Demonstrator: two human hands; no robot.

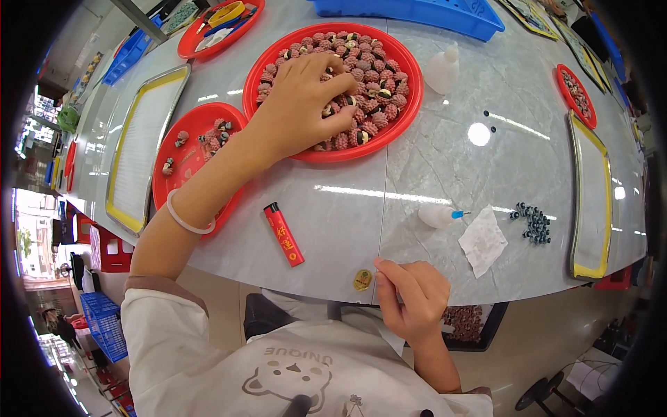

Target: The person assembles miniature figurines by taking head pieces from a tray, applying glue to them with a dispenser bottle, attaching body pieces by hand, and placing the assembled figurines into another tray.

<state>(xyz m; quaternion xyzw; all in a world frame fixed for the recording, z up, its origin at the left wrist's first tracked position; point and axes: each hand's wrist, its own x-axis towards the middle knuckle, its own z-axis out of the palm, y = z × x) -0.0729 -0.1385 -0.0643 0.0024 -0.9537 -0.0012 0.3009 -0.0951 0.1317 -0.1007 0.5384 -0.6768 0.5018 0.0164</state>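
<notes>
My left hand [306, 97] reaches over a large round red tray [415, 90] heaped with small ridged pink pieces [379, 66], some with black and cream parts. Its fingers curl down among the pieces, thumb and index finger apart, with nothing visible between them. At the table's near edge, my right hand [417, 295] is closed in a pinch; whatever it may hold is too small to make out. A small round gold disc [362, 280] lies beside it. Farther left is a red lighter [283, 235]. A white squeeze bottle [436, 216] with a blue needle tip lies beyond the right hand.
A smaller red tray [163, 163] with a few pieces sits under my left forearm. Right of the bottle are a crumpled white tissue [483, 240] and dark beads [535, 224]. Another white bottle [442, 69] stands by the large tray. Yellow-edged frames [142, 146] and a blue crate [417, 15] lie around.
</notes>
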